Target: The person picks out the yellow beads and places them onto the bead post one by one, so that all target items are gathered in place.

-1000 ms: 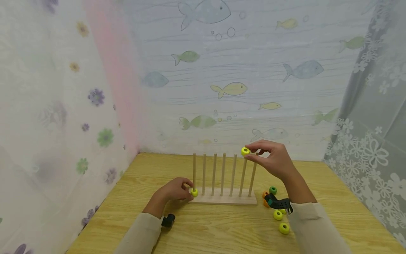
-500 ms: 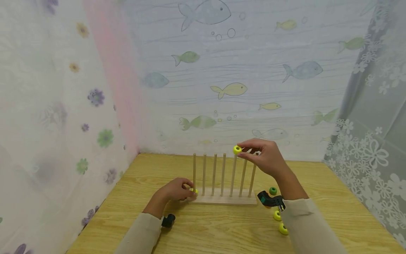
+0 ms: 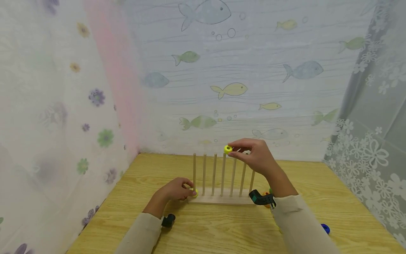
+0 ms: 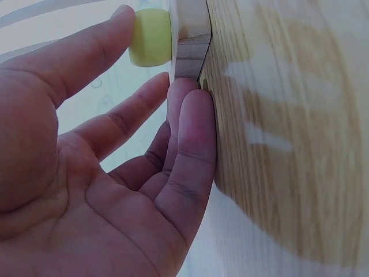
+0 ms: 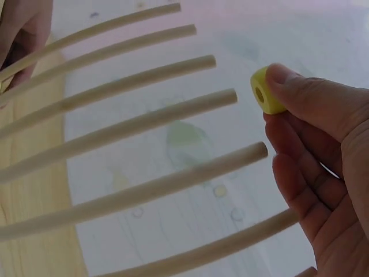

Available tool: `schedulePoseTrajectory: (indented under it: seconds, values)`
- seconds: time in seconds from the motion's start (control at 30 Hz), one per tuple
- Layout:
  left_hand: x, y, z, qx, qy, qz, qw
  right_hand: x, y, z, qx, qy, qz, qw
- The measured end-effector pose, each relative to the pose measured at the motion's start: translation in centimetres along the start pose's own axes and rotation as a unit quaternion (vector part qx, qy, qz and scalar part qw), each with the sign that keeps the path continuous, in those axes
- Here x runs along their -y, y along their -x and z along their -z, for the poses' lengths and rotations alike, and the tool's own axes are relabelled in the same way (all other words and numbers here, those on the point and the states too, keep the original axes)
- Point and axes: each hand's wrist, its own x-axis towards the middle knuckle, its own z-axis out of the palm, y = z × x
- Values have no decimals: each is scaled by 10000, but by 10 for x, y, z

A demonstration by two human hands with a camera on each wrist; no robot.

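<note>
A wooden peg rack with a row of upright pegs stands on the table. My left hand grips its left end. In the left wrist view the thumb lies against a yellow bead low on the leftmost peg, and other fingertips touch the end of the wooden base. Between thumb and fingertips, my right hand pinches another yellow bead near the top of the middle peg. The right wrist view shows this bead's hole facing the peg tips, with the bead apart from them.
Orange beads lie right of the rack, partly hidden by the right wrist's black camera. A blue bead rests beyond the right sleeve. The wooden table is bordered by patterned curtains at the back and sides.
My right hand has moved left along the peg tops with the yellow bead, from the second peg from the right to the middle one. The left hand stays at the rack's end.
</note>
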Motion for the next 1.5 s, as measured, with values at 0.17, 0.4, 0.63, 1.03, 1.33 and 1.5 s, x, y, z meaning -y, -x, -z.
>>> schedulePoseTrajectory:
  seconds: [0.17, 0.4, 0.63, 1.03, 1.33, 1.5]
  values:
    - [0, 0, 0, 11, 1, 32, 10000, 3, -4, -5, 42, 4, 35, 10000]
    - [2, -1, 2, 60, 88, 57, 9999, 8, -11, -12, 59, 61, 65, 9999]
    - [3, -1, 4, 132, 134, -3, 9998, 15, -18, -19, 114, 38, 73, 9999]
    - [6, -2, 6, 215, 153, -58, 9996, 20, -25, -36, 254, -259, -118, 9993]
    - [5, -1, 7, 244, 148, -50, 9996, 29, -31, -45, 288, -308, 18, 9991]
    - [5, -1, 7, 228, 154, -51, 9996, 33, -36, -51, 290, -368, 53, 9989]
